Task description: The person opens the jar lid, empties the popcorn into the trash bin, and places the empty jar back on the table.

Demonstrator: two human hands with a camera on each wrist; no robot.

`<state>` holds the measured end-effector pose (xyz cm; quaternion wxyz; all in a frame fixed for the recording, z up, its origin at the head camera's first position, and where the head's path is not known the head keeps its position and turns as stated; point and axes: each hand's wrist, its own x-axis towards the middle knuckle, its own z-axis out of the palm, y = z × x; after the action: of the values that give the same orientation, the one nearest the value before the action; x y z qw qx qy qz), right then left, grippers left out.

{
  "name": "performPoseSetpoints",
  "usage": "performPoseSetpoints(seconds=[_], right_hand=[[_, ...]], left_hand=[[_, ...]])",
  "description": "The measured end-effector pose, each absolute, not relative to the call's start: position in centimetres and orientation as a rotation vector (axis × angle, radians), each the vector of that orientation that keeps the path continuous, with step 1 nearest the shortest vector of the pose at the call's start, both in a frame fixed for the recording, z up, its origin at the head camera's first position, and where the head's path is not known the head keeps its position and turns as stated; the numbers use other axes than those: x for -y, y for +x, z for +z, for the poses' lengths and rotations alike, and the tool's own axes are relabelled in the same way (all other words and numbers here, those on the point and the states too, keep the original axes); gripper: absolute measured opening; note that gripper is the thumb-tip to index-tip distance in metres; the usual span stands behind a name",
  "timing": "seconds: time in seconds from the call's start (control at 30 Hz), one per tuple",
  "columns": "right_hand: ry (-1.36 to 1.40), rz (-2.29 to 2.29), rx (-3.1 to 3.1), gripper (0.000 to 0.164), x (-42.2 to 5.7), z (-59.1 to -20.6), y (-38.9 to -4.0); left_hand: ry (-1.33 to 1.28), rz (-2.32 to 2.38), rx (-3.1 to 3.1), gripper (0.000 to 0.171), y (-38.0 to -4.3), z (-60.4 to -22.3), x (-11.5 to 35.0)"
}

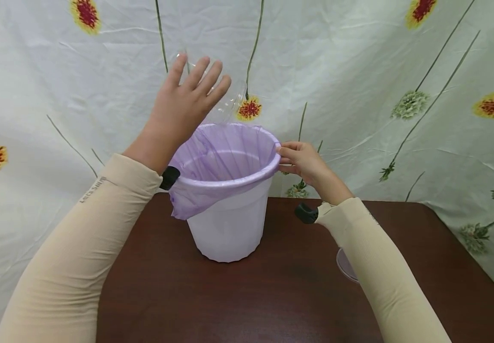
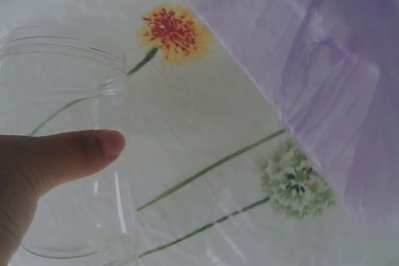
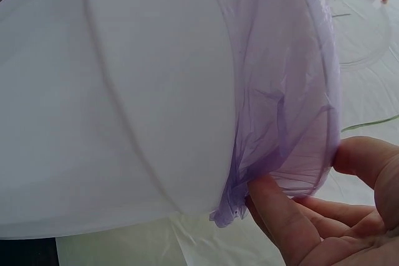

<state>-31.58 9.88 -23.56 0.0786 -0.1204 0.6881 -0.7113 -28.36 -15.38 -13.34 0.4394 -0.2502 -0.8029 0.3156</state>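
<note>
My left hand is raised over the far left side of the bin's mouth, gripping a clear see-through jar. In the left wrist view the thumb lies across the jar's side, below its ringed neck. A white bin stands upright, lined with a thin purple bag folded over its rim and hanging lower at the left front. At the bin's right side my right hand pinches the rim and the folded bag edge between thumb and fingers.
The bin stands on a dark brown table. Partly hidden under the right sleeve lies a round, pale purple disc. A white cloth printed with flowers hangs close behind the table. Black wrist cameras stick out below the sleeves.
</note>
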Motion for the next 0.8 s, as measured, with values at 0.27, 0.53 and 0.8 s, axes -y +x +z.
performPoseSetpoints(seconds=[0.27,0.53,0.8], right_hand=[[-0.335,-2.144,-2.064,0.033,-9.8,-23.6,-31.6],[-0.343,-2.117,-2.069,0.036,-9.8,-23.7,-31.7],[-0.342,-2.133,-2.064,0.036,-9.8,-23.7,-31.7]], left_hand=[[-0.533,0.198,2.361,0.103,-27.2,-12.0,14.2],[-0.494,-0.544,2.389,0.106,-27.1,-11.7,14.0],[-0.558,-1.106,2.411,0.097,-26.1,-12.0,14.1]])
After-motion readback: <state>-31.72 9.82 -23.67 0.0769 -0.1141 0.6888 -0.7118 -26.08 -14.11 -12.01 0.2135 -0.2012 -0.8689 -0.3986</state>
